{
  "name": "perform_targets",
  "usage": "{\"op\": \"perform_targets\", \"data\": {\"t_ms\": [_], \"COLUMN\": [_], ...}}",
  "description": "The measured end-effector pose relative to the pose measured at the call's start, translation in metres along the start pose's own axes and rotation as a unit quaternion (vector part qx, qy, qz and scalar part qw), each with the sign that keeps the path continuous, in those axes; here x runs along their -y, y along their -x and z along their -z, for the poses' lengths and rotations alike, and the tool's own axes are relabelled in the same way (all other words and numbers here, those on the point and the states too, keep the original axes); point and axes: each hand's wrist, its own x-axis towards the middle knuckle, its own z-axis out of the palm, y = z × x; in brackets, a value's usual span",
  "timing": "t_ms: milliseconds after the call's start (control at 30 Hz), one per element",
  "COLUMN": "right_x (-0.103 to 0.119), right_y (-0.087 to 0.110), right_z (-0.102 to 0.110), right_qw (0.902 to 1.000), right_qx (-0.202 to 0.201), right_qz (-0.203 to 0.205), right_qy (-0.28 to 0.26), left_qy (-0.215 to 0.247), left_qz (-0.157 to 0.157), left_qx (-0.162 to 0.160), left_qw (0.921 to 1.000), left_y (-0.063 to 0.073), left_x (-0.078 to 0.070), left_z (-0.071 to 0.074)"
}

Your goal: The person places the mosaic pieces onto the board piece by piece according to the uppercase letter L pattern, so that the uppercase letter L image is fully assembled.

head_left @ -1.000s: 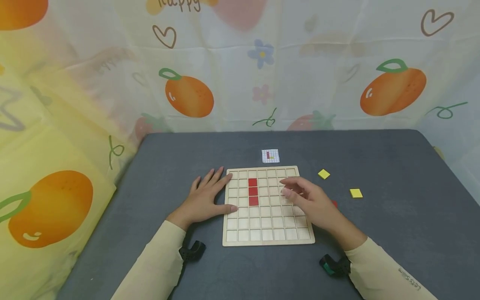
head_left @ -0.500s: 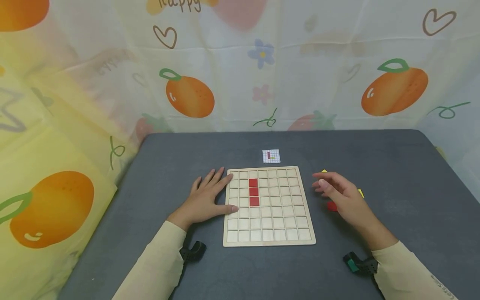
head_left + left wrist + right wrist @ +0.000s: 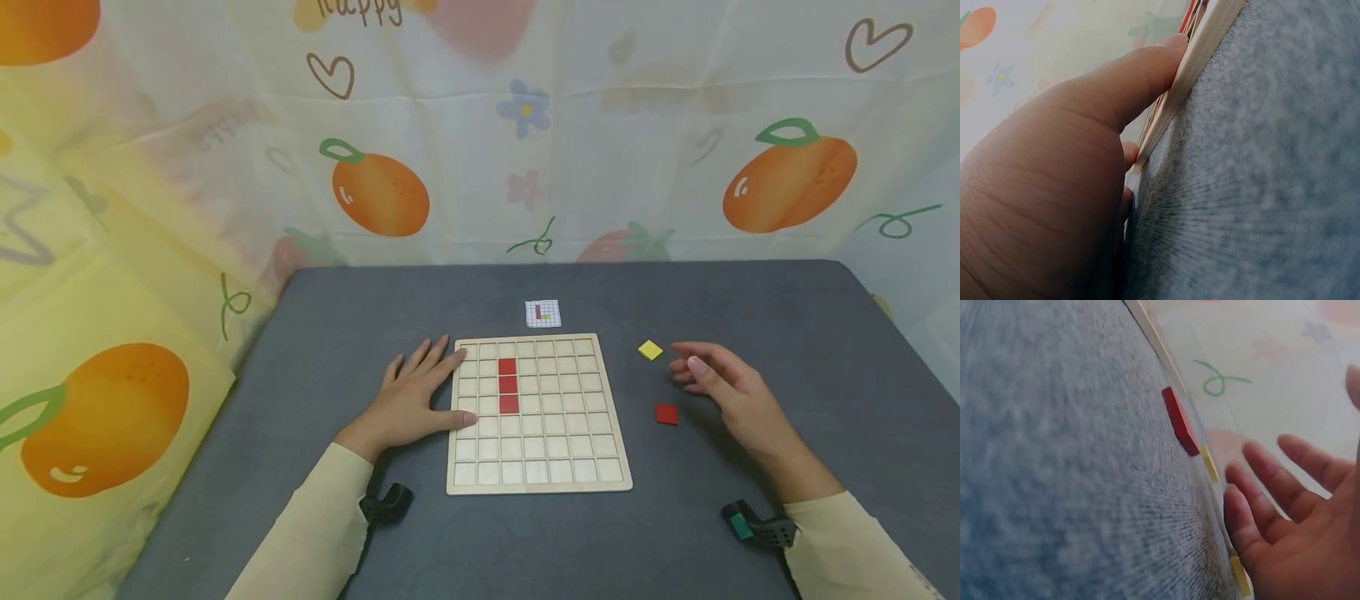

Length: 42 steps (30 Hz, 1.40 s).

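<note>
A wooden grid board [image 3: 540, 450] lies on the dark table, with three red square tiles [image 3: 507, 385] in a vertical row in its third column. My left hand [image 3: 408, 400] rests at the board's left side, fingers spread; in the left wrist view its thumb [image 3: 1147, 72] touches the board's edge [image 3: 1191, 75]. To the right of the board, my right hand [image 3: 731, 396] hovers over the table, holding nothing, its fingers loosely bent. Near it lie a loose red tile [image 3: 667, 414] and a yellow tile [image 3: 650, 350]. The right wrist view also shows a second yellow tile [image 3: 1240, 575], hidden by the hand in the head view.
A small printed card [image 3: 543, 313] with a grid and coloured squares lies behind the board. The dark table [image 3: 360, 308] ends at a patterned cloth [image 3: 480, 167] at the back and left.
My right hand has moved from above the board rightward, past the loose red tile, which now shows fully. The left hand has stayed in place.
</note>
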Motion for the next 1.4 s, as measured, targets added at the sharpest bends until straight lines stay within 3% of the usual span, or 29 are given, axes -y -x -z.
{"op": "perform_targets", "data": {"t_ms": [433,700,867,1267,1400], "right_x": [-0.004,-0.003,-0.001,0.003,0.005], "right_y": [0.003,0.002,0.001,0.003,0.003], "right_z": [0.005,0.012,0.013,0.004,0.001], "right_qw": [0.9922,0.9802,0.9747,0.9767,0.9806], "right_qx": [0.059,0.12,0.145,0.082,0.063], "right_qz": [-0.05,-0.009,-0.022,-0.032,-0.034], "right_qy": [0.097,0.158,0.169,0.195,0.182], "left_qy": [-0.004,-0.004,-0.005,-0.002,-0.002], "left_qz": [0.003,0.0,0.002,0.0,-0.001], "left_qx": [0.005,0.002,0.005,0.005,0.005], "left_qw": [1.0,1.0,1.0,1.0,1.0], "left_y": [0.002,0.002,0.003,0.003,0.003], "left_x": [-0.006,-0.008,-0.007,-0.007,-0.007], "left_z": [0.005,0.006,0.006,0.005,0.006]}}
